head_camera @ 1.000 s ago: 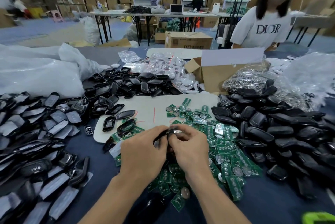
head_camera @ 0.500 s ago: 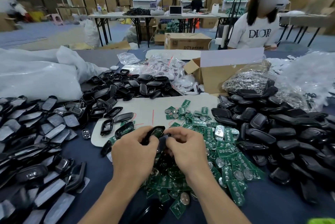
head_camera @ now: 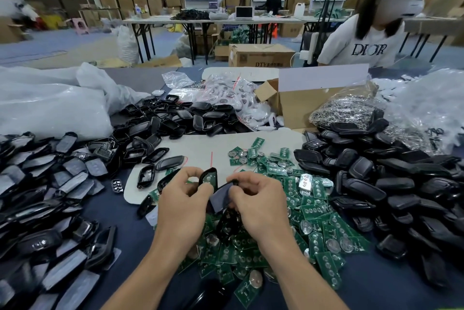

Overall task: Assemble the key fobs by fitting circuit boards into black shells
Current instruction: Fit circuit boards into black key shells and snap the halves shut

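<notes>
The black shell [head_camera: 213, 172] stands tilted between my hands over the tabletop [head_camera: 130, 219], open side toward me so I can check the green circuit board [head_camera: 207, 179] seated inside. My left hand [head_camera: 183, 199] pinches its lower end to steady it. My right hand [head_camera: 256, 199] curls around a dark grey cover piece [head_camera: 221, 196] just beside it, ready, I judge, to close over the board.

That makes one shell, one board and one cover in hand. Another black part shows below my hands; I cannot tell if I hold it. The loose boards [head_camera: 313, 209] under my wrists are too many to count. Three heaps of shells ring me: left [head_camera: 50, 196], back [head_camera: 175, 119] and right [head_camera: 376, 184].
</notes>
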